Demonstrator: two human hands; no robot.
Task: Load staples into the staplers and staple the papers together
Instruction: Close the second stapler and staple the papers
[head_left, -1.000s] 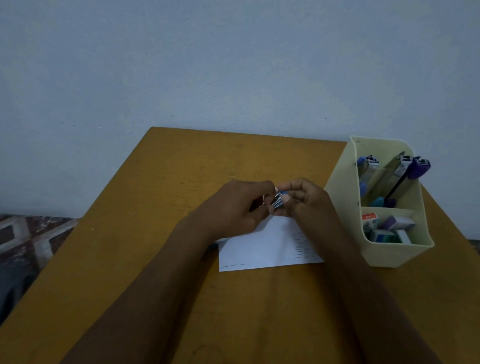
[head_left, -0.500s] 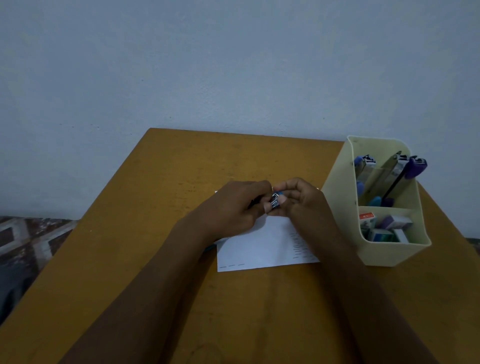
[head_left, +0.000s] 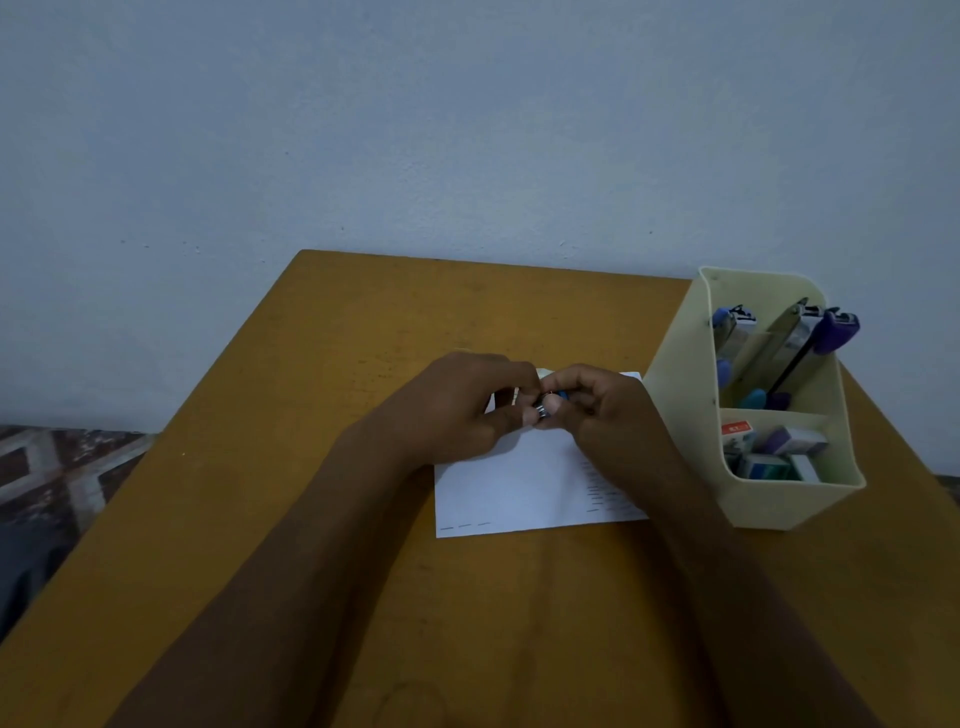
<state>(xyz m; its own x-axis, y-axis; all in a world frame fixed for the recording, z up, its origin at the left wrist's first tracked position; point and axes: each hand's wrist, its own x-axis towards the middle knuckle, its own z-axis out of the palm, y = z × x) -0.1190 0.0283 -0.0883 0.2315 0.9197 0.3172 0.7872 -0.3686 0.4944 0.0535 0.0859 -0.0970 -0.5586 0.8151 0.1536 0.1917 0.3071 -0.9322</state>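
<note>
one wide-angle camera, worn on the head, looks forward and down onto the table (head_left: 270, 467) from its near side, close above it. it faces the wall (head_left: 467, 130) behind the far edge; a strip of floor (head_left: 52, 493) shows at left.

left hand (head_left: 457, 413), right hand (head_left: 605, 415) pinching stapler (head_left: 546, 408) (blue-tipped), papers (head_left: 519, 491) beneath

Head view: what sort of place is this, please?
Probably a home or small-office desk: a wooden table against a bare pale wall, a cream organizer holding staplers and staple boxes, and a paper sheet lying on the table.
</note>
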